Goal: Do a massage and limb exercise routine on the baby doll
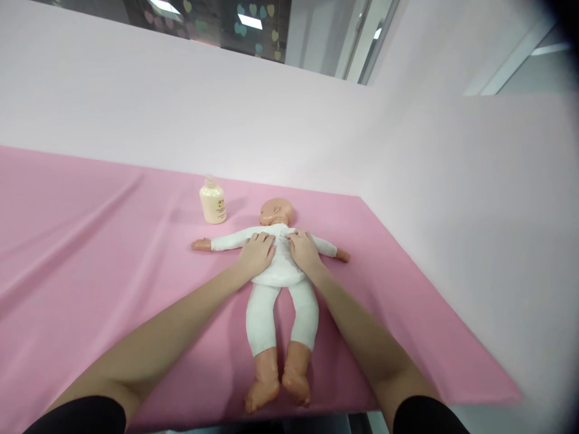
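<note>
A baby doll with a white cloth body lies face down on a pink cover, its head turned to the left. Its arms stretch out to both sides and its bare feet point towards me. My left hand rests flat on the left side of the doll's upper back, fingers extended. On the right side of the back lies my right hand, also with its fingers laid out. A narrow strip of white cloth shows between the two hands. Neither hand grips anything.
A cream pump bottle stands left of the doll's head. The pink cover spreads over the table, with creases on the left. White walls rise behind and to the right, with a window at the top.
</note>
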The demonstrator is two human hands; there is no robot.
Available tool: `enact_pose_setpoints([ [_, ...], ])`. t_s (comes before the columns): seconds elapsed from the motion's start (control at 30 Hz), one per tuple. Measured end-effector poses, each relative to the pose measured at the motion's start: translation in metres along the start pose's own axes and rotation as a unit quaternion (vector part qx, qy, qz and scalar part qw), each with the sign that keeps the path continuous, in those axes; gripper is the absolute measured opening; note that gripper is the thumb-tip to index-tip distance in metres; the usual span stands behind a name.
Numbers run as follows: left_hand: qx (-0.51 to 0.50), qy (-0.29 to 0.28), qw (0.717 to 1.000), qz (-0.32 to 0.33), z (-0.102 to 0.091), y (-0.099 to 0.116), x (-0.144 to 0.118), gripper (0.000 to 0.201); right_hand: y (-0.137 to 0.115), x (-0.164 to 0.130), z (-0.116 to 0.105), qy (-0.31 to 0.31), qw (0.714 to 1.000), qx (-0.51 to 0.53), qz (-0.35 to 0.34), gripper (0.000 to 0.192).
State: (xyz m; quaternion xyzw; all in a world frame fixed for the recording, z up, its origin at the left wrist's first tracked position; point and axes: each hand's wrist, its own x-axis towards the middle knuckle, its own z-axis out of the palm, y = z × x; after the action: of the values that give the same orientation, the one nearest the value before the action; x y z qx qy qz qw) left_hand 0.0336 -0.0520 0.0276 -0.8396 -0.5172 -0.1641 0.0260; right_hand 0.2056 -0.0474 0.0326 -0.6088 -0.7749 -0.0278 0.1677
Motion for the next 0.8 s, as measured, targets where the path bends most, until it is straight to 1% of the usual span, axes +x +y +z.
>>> enact_pose_setpoints([
  [0.23,0.000,0.002,1.000,-0.001,0.001,0.001,0.000,0.038,0.001,0.000,0.001,0.009,1.000,0.001,-0.021,0.033],
  [0.4,0.008,-0.005,1.000,-0.003,0.002,0.001,0.001,0.038,0.000,0.000,-0.001,-0.011,1.000,-0.013,-0.025,0.033],
  [0.5,0.011,-0.013,1.000,-0.004,-0.003,0.004,0.001,0.036,-0.004,-0.001,-0.006,-0.030,0.999,-0.035,-0.023,0.032],
  [0.57,0.018,-0.030,0.999,-0.005,-0.010,0.008,-0.002,0.034,-0.008,-0.003,-0.011,-0.047,0.997,-0.049,-0.018,0.031],
  [0.67,0.033,-0.075,0.997,0.003,-0.022,0.020,-0.009,0.033,-0.020,-0.010,-0.020,-0.085,0.994,-0.067,-0.008,0.030],
  [0.8,0.035,-0.140,0.990,0.011,-0.042,0.037,-0.020,0.036,-0.040,-0.025,-0.043,-0.150,0.985,-0.082,-0.007,0.026],
])
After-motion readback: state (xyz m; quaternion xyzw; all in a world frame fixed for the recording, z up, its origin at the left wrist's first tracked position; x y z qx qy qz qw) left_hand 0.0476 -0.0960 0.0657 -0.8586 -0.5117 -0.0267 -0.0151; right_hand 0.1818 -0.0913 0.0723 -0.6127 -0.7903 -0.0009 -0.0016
